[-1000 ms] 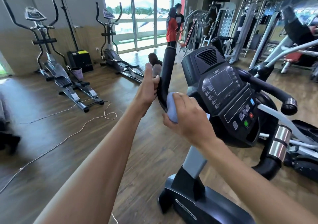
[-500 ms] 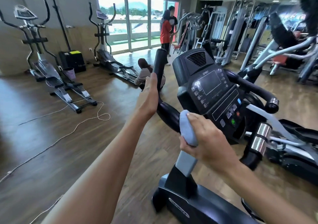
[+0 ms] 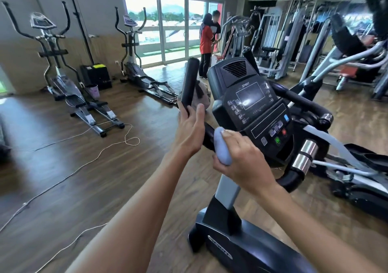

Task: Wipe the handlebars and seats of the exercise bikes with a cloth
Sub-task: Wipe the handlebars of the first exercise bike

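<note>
Your right hand [image 3: 243, 157] clenches the cloth [image 3: 222, 146] on the lower bend of the handlebar [image 3: 189, 84], whose long axis rises toward eleven o'clock past your gripping left hand [image 3: 190, 129].

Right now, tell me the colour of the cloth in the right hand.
Pale lavender-blue, plain; the cloth is bunched in the right hand, clearest in the head view.

The brown wooden floor [image 3: 88, 167] is shiny, and a thin white cord [image 3: 88, 161] runs across it. Big glass sliding doors [image 3: 172, 27] let in bright daylight. Two grey step machines [image 3: 56, 67] stand by the pale grey and tan wall [image 3: 21, 21]. Two people [image 3: 206, 42] stand near the doors.
</note>
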Tool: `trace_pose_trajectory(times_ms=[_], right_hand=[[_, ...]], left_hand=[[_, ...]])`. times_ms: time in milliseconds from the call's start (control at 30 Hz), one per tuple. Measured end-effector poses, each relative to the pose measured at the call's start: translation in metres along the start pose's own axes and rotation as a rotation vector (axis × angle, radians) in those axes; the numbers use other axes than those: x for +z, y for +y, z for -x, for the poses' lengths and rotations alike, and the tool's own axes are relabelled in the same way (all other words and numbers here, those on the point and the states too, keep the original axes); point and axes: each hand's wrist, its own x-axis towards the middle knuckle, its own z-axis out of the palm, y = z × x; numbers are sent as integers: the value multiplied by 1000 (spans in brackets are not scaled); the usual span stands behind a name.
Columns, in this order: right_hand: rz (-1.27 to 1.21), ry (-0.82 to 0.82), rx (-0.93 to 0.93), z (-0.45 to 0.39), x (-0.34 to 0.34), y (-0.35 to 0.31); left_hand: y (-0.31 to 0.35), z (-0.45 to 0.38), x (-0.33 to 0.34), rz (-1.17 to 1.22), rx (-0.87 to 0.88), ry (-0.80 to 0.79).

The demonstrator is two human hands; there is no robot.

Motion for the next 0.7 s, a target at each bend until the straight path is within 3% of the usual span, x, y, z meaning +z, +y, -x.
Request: trace_pose_trajectory(times_ms=[167,233,367,433,500,567,633,700], right_hand=[[-89,-96,3,47,-37,28],[-291,-56,69,55,-63,31],[-720,358,476,81,-110,33],[-890,508,669,106,-122,42],[-1120,549,876,136,-128,59],[-1236,484,1051,167,-138,75],[-1279,437,1084,200,-154,94],[-1316,369,1002,232,-172,117]], left_hand=[[-5,40,29,29,77,20],[-1,45,27,37,77,74],[27,55,26,-13,169,292],[55,70,39,-3,258,289],[86,96,67,100,333,122],[113,131,103,167,398,-159],[137,169,144,139,459,-504],[150,203,188,27,469,-790]])
